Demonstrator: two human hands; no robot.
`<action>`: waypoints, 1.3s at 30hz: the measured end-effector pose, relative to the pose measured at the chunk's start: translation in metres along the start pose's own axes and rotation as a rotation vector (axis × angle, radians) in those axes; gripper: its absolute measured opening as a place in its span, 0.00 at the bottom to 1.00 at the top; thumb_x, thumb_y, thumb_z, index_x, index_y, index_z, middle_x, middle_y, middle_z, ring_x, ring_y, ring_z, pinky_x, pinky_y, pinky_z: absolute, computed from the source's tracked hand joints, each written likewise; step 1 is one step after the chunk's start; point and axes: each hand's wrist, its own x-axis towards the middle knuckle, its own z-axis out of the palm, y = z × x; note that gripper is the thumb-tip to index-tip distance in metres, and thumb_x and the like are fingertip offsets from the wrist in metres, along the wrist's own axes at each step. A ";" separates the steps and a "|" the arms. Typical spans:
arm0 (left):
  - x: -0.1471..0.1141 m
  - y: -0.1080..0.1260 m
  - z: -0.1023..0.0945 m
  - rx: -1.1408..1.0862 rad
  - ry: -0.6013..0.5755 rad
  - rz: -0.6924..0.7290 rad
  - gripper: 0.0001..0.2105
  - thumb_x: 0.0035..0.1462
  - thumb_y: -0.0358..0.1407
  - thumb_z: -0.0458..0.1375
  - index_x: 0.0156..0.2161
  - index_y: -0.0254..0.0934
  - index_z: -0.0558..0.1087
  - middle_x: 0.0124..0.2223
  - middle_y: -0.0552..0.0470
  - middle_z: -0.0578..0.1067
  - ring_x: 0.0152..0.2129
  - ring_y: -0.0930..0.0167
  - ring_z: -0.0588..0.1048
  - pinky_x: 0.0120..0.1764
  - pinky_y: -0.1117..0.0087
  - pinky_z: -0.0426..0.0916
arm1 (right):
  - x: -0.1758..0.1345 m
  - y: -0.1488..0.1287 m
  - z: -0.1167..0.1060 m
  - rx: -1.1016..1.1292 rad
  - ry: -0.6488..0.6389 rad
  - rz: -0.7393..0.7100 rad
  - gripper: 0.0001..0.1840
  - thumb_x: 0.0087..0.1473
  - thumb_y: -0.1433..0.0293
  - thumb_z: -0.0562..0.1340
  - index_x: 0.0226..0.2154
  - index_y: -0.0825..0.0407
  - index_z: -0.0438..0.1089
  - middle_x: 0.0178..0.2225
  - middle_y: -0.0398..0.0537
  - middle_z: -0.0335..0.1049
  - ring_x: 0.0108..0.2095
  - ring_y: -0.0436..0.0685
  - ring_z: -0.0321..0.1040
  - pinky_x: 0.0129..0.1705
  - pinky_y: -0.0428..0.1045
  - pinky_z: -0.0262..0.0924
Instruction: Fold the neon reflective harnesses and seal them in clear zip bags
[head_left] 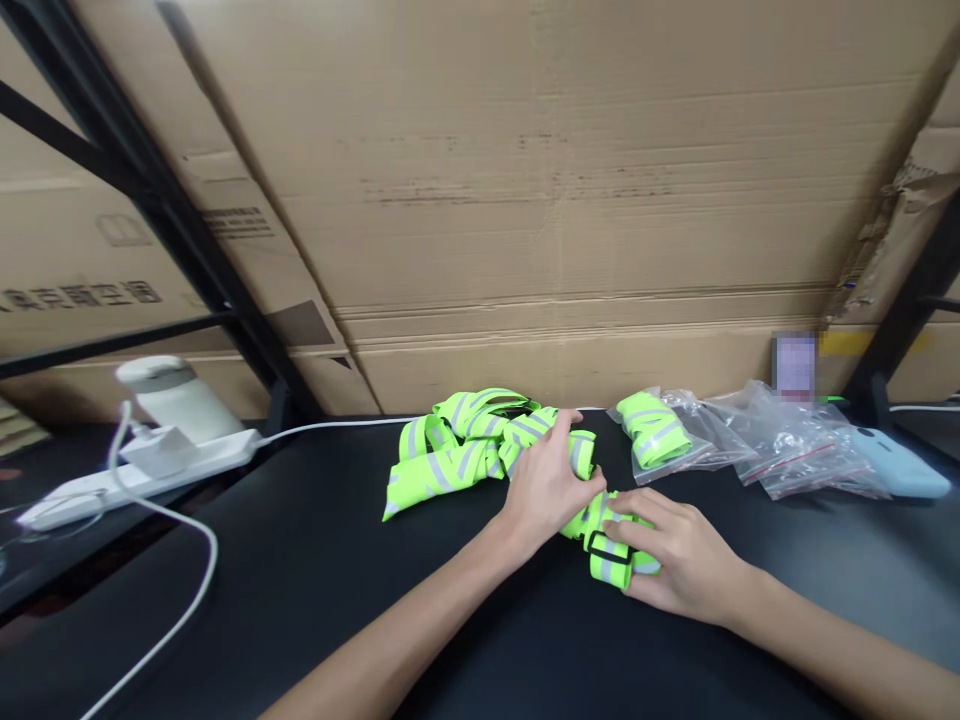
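Note:
A heap of neon-yellow reflective strap (442,465) with grey stripes lies on the black table. My left hand (547,480) is closed around part of the strap at the heap's right side. Just right of it, my right hand (675,555) grips a strap end that carries a black buckle (609,548). The strap runs between both hands, and some of it is hidden under the fingers. Behind my right hand sits a folded neon-yellow strap (656,430) in a clear plastic bag.
Clear zip bags (806,450) and a light blue phone (904,465) lie at right. At left are a white power strip (142,480), a pale bottle (172,395) and a white cable (210,560). Cardboard (555,200) and black metal frame posts (202,240) rise behind the black table (300,580).

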 end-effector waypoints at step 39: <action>-0.009 0.007 -0.019 0.341 0.041 0.153 0.16 0.51 0.31 0.59 0.48 0.38 0.71 0.44 0.46 0.77 0.35 0.56 0.78 0.42 0.54 0.72 | -0.001 0.000 0.003 -0.019 -0.017 0.063 0.18 0.45 0.74 0.68 0.41 0.51 0.71 0.45 0.53 0.74 0.47 0.63 0.72 0.45 0.55 0.72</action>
